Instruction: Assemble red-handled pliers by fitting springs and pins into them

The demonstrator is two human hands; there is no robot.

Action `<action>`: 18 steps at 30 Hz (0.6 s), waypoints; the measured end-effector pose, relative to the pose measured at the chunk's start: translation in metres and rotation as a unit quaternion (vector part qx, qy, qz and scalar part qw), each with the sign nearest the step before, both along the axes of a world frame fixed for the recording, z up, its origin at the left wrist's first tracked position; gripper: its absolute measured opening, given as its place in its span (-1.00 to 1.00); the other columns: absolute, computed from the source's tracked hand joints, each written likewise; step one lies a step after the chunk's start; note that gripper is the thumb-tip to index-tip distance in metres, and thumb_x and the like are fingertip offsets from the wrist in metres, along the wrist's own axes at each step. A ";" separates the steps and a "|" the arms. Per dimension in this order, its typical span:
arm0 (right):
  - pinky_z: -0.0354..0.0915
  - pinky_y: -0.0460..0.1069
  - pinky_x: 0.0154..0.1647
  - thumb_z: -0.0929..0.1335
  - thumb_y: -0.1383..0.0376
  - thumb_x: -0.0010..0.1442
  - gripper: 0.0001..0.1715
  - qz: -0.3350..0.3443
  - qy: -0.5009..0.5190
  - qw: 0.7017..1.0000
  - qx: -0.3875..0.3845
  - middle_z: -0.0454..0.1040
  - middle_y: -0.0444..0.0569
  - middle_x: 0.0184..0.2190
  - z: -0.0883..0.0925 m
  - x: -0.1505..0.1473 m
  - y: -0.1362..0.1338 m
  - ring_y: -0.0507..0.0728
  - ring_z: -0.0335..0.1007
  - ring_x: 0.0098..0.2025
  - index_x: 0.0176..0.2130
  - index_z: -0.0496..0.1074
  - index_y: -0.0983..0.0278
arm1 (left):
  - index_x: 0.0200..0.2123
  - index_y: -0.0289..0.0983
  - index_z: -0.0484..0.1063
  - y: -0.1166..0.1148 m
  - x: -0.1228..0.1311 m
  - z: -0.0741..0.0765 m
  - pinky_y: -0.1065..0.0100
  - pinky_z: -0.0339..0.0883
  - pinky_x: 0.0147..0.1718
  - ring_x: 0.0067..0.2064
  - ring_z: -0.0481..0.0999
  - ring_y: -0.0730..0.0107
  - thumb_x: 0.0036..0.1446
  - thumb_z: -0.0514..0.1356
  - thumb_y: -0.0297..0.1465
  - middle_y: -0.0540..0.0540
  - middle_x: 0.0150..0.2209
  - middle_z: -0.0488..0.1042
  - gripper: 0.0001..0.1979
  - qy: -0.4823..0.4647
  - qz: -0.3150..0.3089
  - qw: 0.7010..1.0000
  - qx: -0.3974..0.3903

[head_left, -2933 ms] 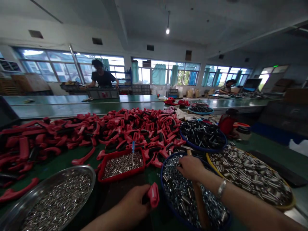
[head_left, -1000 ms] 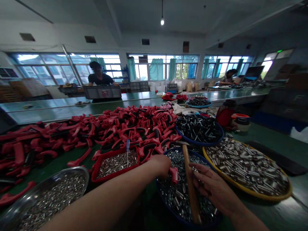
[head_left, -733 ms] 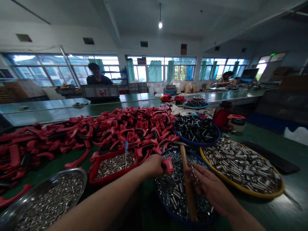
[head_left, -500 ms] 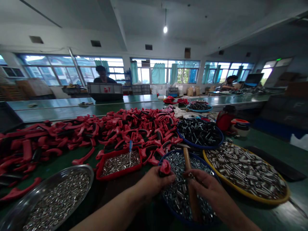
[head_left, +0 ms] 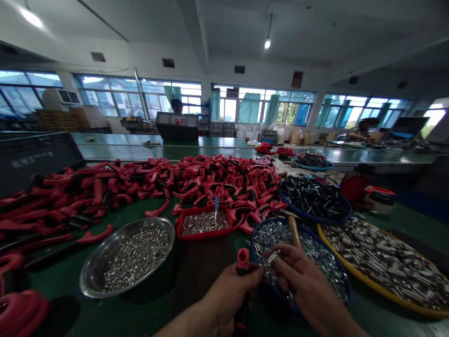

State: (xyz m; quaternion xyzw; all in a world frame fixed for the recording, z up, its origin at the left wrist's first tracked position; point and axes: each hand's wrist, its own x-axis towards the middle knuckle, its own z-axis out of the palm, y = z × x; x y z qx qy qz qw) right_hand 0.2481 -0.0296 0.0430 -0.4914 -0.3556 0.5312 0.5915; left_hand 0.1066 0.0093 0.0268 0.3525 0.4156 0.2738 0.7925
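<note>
Now the hands sit closer together, drawn back from the earlier reach into the bowl. Left hand (head_left: 228, 292) clenches a red plastic handle (head_left: 243, 258) upright, fingers wrapped tight. Right hand (head_left: 305, 285) pinches a small silver spring (head_left: 272, 258) between nearly closed fingers, just beside the handle, over a blue bowl (head_left: 264, 223) of steel fasteners.

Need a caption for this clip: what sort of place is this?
Most likely a factory assembly workshop. Long green workbenches run across the room, a big heap of red handles lies on one, and bowls of small metal parts sit beside it. A co-worker sits at a far bench.
</note>
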 end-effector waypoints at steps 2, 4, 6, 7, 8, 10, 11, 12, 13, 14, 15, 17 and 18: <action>0.15 -0.20 -0.57 0.44 0.22 -0.05 -0.72 0.011 -0.007 1.000 0.006 0.42 -0.16 -0.43 -0.003 -0.009 0.001 -0.07 0.24 -0.49 -0.28 0.41 0.22 | -0.41 -0.33 0.38 -0.002 -0.008 -0.001 0.58 -0.04 -0.69 -0.66 0.14 0.64 -0.24 0.33 -0.25 0.11 -0.68 0.22 -0.67 0.003 0.008 1.000 -0.015; 0.18 -0.19 -0.55 0.44 0.22 -0.04 -0.71 0.010 -0.007 1.000 0.006 0.44 -0.13 -0.39 -0.006 -0.016 0.001 -0.05 0.27 -0.44 -0.26 0.42 0.22 | -0.43 -0.34 0.39 -0.002 -0.014 -0.003 0.58 -0.06 -0.71 -0.68 0.12 0.65 -0.23 0.32 -0.24 0.10 -0.68 0.21 -0.67 -0.009 0.011 1.000 -0.025; 0.20 -0.17 -0.52 0.44 0.22 -0.04 -0.70 0.009 0.002 1.000 0.006 0.44 -0.12 -0.35 -0.008 -0.022 0.001 -0.03 0.30 -0.41 -0.25 0.42 0.22 | -0.43 -0.35 0.39 -0.002 -0.018 -0.005 0.59 -0.08 -0.72 -0.69 0.12 0.66 -0.21 0.31 -0.25 0.10 -0.68 0.21 -0.68 -0.034 0.011 0.999 -0.036; 0.20 -0.17 -0.51 0.44 0.22 -0.05 -0.70 0.010 0.005 1.000 0.009 0.44 -0.12 -0.35 -0.010 -0.025 0.001 -0.02 0.30 -0.41 -0.25 0.42 0.21 | -0.43 -0.36 0.39 -0.001 -0.020 -0.006 0.60 -0.09 -0.73 -0.70 0.12 0.66 -0.18 0.30 -0.26 0.10 -0.68 0.20 -0.70 -0.046 0.011 0.998 -0.043; 0.21 -0.16 -0.51 0.44 0.22 -0.05 -0.69 0.009 0.005 1.000 0.011 0.44 -0.12 -0.35 -0.011 -0.027 0.002 -0.02 0.31 -0.40 -0.25 0.42 0.21 | -0.42 -0.36 0.39 -0.001 -0.022 -0.006 0.61 -0.09 -0.73 -0.70 0.11 0.67 -0.16 0.29 -0.27 0.10 -0.68 0.20 -0.72 -0.058 0.011 0.997 -0.050; 0.22 -0.16 -0.50 0.45 0.22 -0.07 -0.68 0.006 -0.001 1.000 0.014 0.44 -0.13 -0.37 -0.014 -0.030 0.003 -0.02 0.31 -0.41 -0.25 0.42 0.22 | -0.43 -0.38 0.39 0.000 -0.026 -0.007 0.62 -0.10 -0.74 -0.70 0.09 0.69 -0.11 0.27 -0.32 0.11 -0.68 0.18 -0.77 -0.082 0.017 0.994 -0.074; 0.23 -0.17 -0.49 0.45 0.23 -0.08 -0.67 0.004 0.000 1.000 0.013 0.44 -0.13 -0.38 -0.016 -0.032 0.004 -0.02 0.31 -0.41 -0.26 0.42 0.23 | -0.44 -0.38 0.38 0.000 -0.027 -0.008 0.64 -0.09 -0.74 -0.70 0.08 0.70 -0.09 0.26 -0.34 0.10 -0.67 0.18 -0.79 -0.097 0.024 0.991 -0.087; 0.24 -0.17 -0.48 0.46 0.23 -0.10 -0.67 0.002 0.007 1.000 0.009 0.45 -0.13 -0.39 -0.018 -0.033 0.005 -0.02 0.32 -0.40 -0.26 0.42 0.23 | -0.44 -0.39 0.38 0.000 -0.029 -0.008 0.65 -0.09 -0.73 -0.69 0.09 0.72 -0.08 0.25 -0.36 0.09 -0.66 0.19 -0.80 -0.114 0.033 0.988 -0.100; 0.26 -0.16 -0.44 0.46 0.23 -0.10 -0.67 0.002 0.018 1.000 0.004 0.45 -0.13 -0.40 -0.019 -0.034 0.006 -0.02 0.33 -0.39 -0.27 0.42 0.23 | -0.45 -0.39 0.37 0.000 -0.030 -0.009 0.66 -0.08 -0.72 -0.68 0.10 0.73 -0.07 0.26 -0.37 0.08 -0.64 0.22 -0.81 -0.131 0.045 0.984 -0.112; 0.28 -0.15 -0.39 0.46 0.22 -0.11 -0.67 0.004 0.031 1.000 -0.001 0.46 -0.13 -0.39 -0.021 -0.035 0.006 -0.01 0.35 -0.38 -0.28 0.43 0.23 | -0.45 -0.39 0.36 -0.001 -0.030 -0.010 0.66 -0.07 -0.71 -0.67 0.11 0.74 -0.08 0.26 -0.38 0.08 -0.62 0.24 -0.81 -0.143 0.056 0.981 -0.118; 0.30 -0.13 -0.33 0.46 0.21 -0.10 -0.67 0.009 0.041 0.999 -0.006 0.46 -0.13 -0.38 -0.023 -0.035 0.007 0.01 0.37 -0.35 -0.28 0.42 0.23 | -0.45 -0.38 0.35 -0.002 -0.031 -0.012 0.66 -0.07 -0.70 -0.67 0.11 0.74 -0.10 0.28 -0.37 0.08 -0.62 0.24 -0.80 -0.147 0.065 0.980 -0.116; 0.32 -0.04 -0.22 0.43 0.18 -0.06 -0.70 0.019 0.029 0.999 -0.003 0.48 -0.11 -0.35 -0.025 -0.035 0.008 0.06 0.40 -0.29 -0.27 0.41 0.21 | -0.44 -0.36 0.33 -0.004 -0.030 -0.016 0.63 -0.07 -0.70 -0.69 0.10 0.72 -0.14 0.30 -0.31 0.11 -0.66 0.23 -0.73 -0.126 0.075 0.986 -0.085; 0.33 0.00 -0.19 0.40 0.18 -0.02 -0.72 0.021 -0.008 1.000 0.011 0.48 -0.10 -0.33 -0.024 -0.035 0.009 0.09 0.41 -0.27 -0.26 0.40 0.20 | -0.44 -0.35 0.33 -0.005 -0.029 -0.019 0.61 -0.07 -0.70 -0.70 0.10 0.70 -0.17 0.31 -0.25 0.12 -0.69 0.21 -0.68 -0.106 0.075 0.989 -0.065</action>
